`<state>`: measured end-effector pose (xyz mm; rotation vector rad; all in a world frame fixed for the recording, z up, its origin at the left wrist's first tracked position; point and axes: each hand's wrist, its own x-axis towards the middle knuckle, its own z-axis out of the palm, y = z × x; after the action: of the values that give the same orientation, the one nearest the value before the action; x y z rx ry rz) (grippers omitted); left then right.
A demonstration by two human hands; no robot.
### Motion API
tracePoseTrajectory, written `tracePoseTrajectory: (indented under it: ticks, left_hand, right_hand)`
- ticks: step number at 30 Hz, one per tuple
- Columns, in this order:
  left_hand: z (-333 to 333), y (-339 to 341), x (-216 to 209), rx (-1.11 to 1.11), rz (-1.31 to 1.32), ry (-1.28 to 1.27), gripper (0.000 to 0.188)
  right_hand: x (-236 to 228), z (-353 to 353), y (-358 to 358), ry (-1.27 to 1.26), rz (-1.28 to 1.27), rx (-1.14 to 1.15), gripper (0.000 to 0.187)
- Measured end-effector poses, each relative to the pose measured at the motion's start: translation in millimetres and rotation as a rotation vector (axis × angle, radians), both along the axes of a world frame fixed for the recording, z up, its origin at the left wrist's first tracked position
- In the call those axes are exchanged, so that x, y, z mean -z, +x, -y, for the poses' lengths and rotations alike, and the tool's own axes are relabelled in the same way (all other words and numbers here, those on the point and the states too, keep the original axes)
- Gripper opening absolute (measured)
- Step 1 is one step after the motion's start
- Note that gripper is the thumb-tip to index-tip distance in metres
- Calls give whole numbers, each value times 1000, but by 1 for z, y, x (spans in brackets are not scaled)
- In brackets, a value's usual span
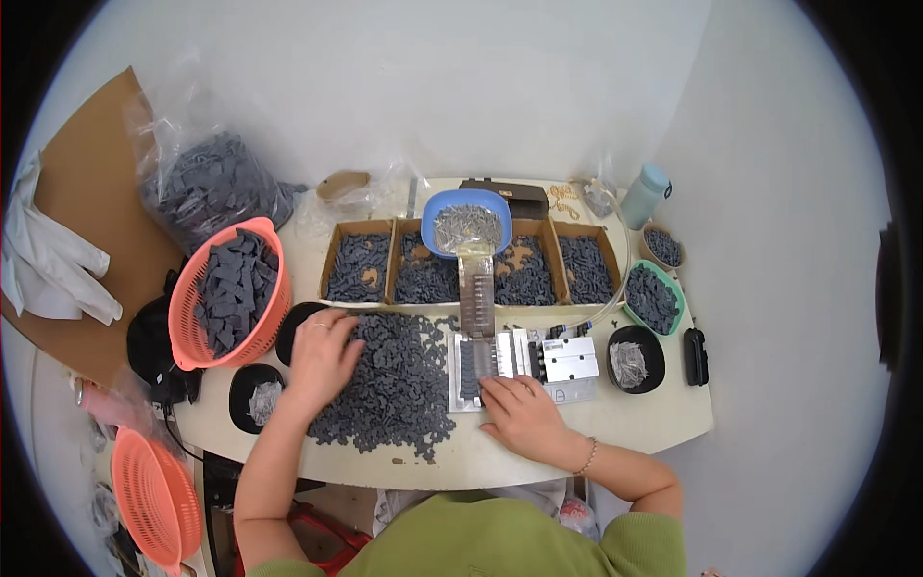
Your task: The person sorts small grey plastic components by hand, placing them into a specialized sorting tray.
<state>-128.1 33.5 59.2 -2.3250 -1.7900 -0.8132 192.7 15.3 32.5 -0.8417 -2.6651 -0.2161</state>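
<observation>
My left hand [325, 356] is over the left edge of a wide pile of small dark grey pieces [389, 385], its thumb and fingers apart. I see nothing held in it. At the front of a metal fixture [456, 389], my right hand [521, 412] rests its fingertips on the edge, thumb spread away from the fingers. A row of grey pieces [468, 370] lies in the fixture beside those fingertips. Whatever is under the fingertips is hidden. Above the fixture, a clear slotted chute [477, 298] leads down from a blue bowl [433, 207] of thin metal pins [467, 228].
Cardboard trays [392, 264] of grey pieces line the back. A white block with air tubing [571, 359] sits right of the fixture. Black bowls [656, 358] hold pins. At left stand a coral basket [279, 298] and a bag of grey pieces [216, 188]. A bottle [642, 200] stands back right.
</observation>
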Motion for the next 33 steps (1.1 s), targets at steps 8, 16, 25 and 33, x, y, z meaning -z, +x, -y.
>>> tracePoseTrajectory:
  ticks: [8, 16, 25, 33]
  left_hand:
    - [-24, -71, 36, -180, -195, -318, 11]
    - [-23, -65, 19, -192, -136, -234, 9]
    - [-13, 0, 1, -95, -58, 7, 8]
    - [-18, -35, 14, -386, -424, -223, 5]
  right_hand:
    - [-46, -158, -5, -96, -319, 182, 10]
    - [-45, -258, -45, -124, 255, 382, 9]
    - [-28, -270, -36, -139, 225, 235, 15]
    - [-27, -263, -25, -47, -9, 292, 12]
